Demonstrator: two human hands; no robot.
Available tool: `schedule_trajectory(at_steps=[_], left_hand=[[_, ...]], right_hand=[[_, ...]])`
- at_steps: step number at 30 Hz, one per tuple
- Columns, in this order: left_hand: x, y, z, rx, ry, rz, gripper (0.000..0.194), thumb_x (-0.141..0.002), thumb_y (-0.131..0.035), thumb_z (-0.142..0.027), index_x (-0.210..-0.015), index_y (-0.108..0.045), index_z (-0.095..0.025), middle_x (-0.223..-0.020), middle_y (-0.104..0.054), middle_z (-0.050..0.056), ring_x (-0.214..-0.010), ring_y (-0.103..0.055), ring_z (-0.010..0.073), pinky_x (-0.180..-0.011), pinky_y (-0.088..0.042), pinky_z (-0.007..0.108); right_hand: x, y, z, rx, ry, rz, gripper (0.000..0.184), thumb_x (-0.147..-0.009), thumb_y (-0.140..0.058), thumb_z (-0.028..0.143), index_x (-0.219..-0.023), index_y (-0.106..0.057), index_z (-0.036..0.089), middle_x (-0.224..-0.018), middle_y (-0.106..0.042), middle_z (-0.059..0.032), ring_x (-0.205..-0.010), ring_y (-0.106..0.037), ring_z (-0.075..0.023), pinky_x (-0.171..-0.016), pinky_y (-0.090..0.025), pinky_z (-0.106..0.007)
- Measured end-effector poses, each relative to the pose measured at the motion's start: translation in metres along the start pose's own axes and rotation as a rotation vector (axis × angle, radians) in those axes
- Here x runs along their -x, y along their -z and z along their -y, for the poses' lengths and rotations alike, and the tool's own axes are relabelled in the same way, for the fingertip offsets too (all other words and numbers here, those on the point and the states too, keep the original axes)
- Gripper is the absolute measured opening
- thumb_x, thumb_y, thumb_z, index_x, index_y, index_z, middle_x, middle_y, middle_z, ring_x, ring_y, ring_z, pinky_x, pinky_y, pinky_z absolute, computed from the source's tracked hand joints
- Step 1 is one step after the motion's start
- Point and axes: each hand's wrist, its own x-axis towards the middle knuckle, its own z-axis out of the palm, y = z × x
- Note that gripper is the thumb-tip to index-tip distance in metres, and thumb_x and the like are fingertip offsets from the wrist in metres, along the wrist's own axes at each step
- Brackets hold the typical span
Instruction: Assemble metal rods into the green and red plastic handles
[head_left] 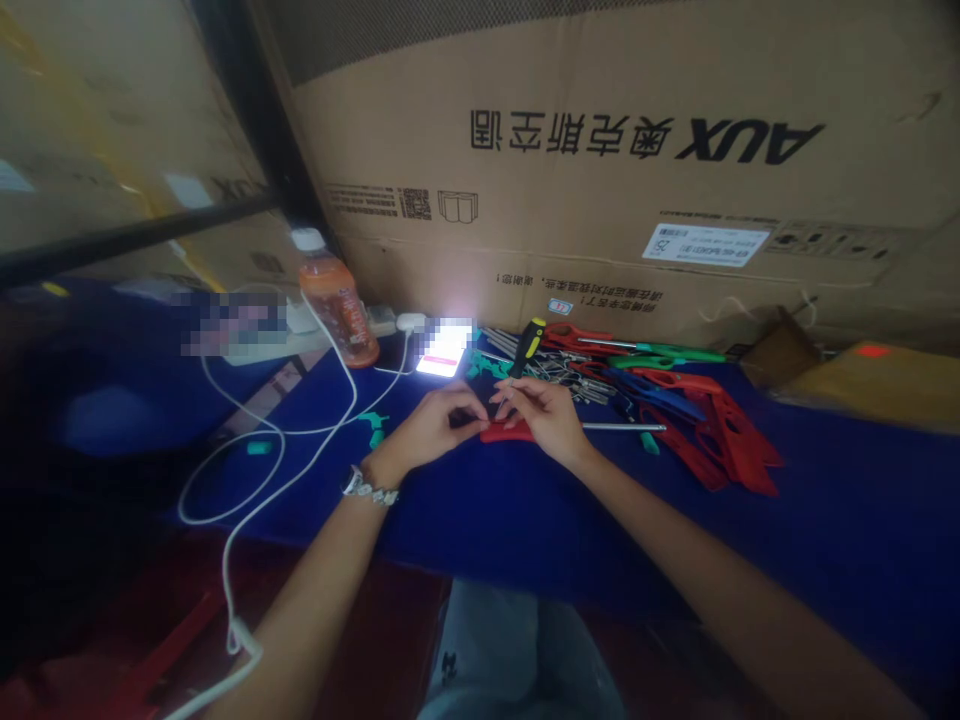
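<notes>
My left hand [444, 422] is closed in a pinch at the left end of a red plastic handle [504, 433] low over the blue cloth. My right hand [546, 412] has its fingers curled around the thin shaft of a screwdriver [529, 345]. The screwdriver's black-and-yellow grip leans up and away, and its tip is hidden among the fingers. Under the right hand the red handle continues, and a thin metal rod [626, 427] sticks out to the right. What exactly sits between the left fingertips is too small to make out.
Behind the hands lies a heap of metal parts [592, 385]; red plastic pieces [731, 430] spread to its right. A lit phone [445, 350], a drink bottle [337, 305] and a white cable [319, 440] are leftward. A large cardboard panel [570, 200] stands behind.
</notes>
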Motion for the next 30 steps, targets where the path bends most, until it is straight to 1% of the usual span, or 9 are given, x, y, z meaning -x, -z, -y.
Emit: schedule_trajectory(at_steps=[5, 9, 14, 17, 24, 26, 30], left_hand=[[-0.0012, -0.0002, 0.0, -0.035, -0.021, 0.021, 0.005, -0.086, -0.071, -0.022, -0.086, -0.075, -0.019, -0.089, -0.068, 0.004, -0.077, -0.064, 0.0146, -0.074, -0.049, 0.029], [-0.0014, 0.0008, 0.0, -0.103, -0.014, 0.042, 0.006, -0.088, -0.069, -0.021, -0.087, -0.075, -0.019, -0.091, -0.068, 0.004, -0.08, -0.065, 0.0155, -0.076, -0.05, 0.03], [-0.0011, 0.0035, -0.002, -0.149, 0.0, 0.082, 0.008, -0.09, -0.065, -0.021, -0.09, -0.073, -0.019, -0.094, -0.067, 0.004, -0.082, -0.065, 0.0159, -0.077, -0.049, 0.03], [-0.0004, 0.0032, -0.002, -0.151, 0.019, 0.079, 0.007, -0.09, -0.065, -0.02, -0.09, -0.072, -0.018, -0.095, -0.068, 0.004, -0.082, -0.065, 0.0156, -0.076, -0.049, 0.029], [0.0002, 0.0004, -0.0013, -0.084, 0.046, 0.048, 0.009, -0.091, -0.064, -0.022, -0.089, -0.07, -0.017, -0.092, -0.068, 0.005, -0.079, -0.065, 0.0161, -0.073, -0.049, 0.029], [-0.001, 0.0004, -0.004, -0.039, 0.035, 0.007, 0.01, -0.091, -0.064, -0.025, -0.087, -0.07, -0.017, -0.089, -0.069, 0.005, -0.077, -0.065, 0.0163, -0.072, -0.049, 0.029], [-0.0034, 0.0021, -0.0093, 0.047, -0.003, -0.22, 0.015, -0.091, -0.065, -0.031, -0.085, -0.068, -0.018, -0.084, -0.071, 0.004, -0.079, -0.065, 0.0168, -0.075, -0.05, 0.029]], right_hand=[[-0.0017, -0.0021, -0.0018, 0.011, -0.006, 0.004, 0.032, -0.081, -0.071, 0.049, -0.092, -0.073, 0.019, -0.086, -0.076, -0.0051, -0.063, -0.07, -0.0125, -0.055, -0.063, -0.025], [-0.0026, -0.0024, -0.0026, 0.014, -0.01, -0.004, 0.032, -0.081, -0.071, 0.05, -0.091, -0.072, 0.019, -0.086, -0.076, -0.0055, -0.062, -0.07, -0.0128, -0.054, -0.064, -0.026], [-0.0003, -0.0034, -0.0029, 0.05, -0.01, -0.007, 0.033, -0.081, -0.071, 0.05, -0.091, -0.073, 0.018, -0.085, -0.076, -0.0054, -0.062, -0.071, -0.0138, -0.059, -0.065, -0.029], [0.0012, -0.0045, -0.0042, 0.066, 0.001, -0.016, 0.033, -0.082, -0.07, 0.049, -0.093, -0.073, 0.018, -0.083, -0.075, -0.0054, -0.062, -0.071, -0.0143, -0.062, -0.065, -0.031], [0.0013, -0.0063, -0.0052, 0.103, 0.012, -0.031, 0.028, -0.083, -0.068, 0.044, -0.091, -0.072, 0.018, -0.081, -0.074, -0.0041, -0.062, -0.071, -0.0141, -0.06, -0.064, -0.028], [0.0018, -0.0067, -0.0048, 0.117, 0.014, -0.035, 0.026, -0.083, -0.068, 0.043, -0.091, -0.071, 0.018, -0.079, -0.074, -0.0032, -0.062, -0.071, -0.0143, -0.06, -0.064, -0.028], [0.0036, -0.0081, -0.0053, 0.126, 0.021, -0.029, 0.021, -0.083, -0.066, 0.04, -0.088, -0.07, 0.019, -0.078, -0.073, -0.0021, -0.061, -0.071, -0.0134, -0.062, -0.064, -0.028]])
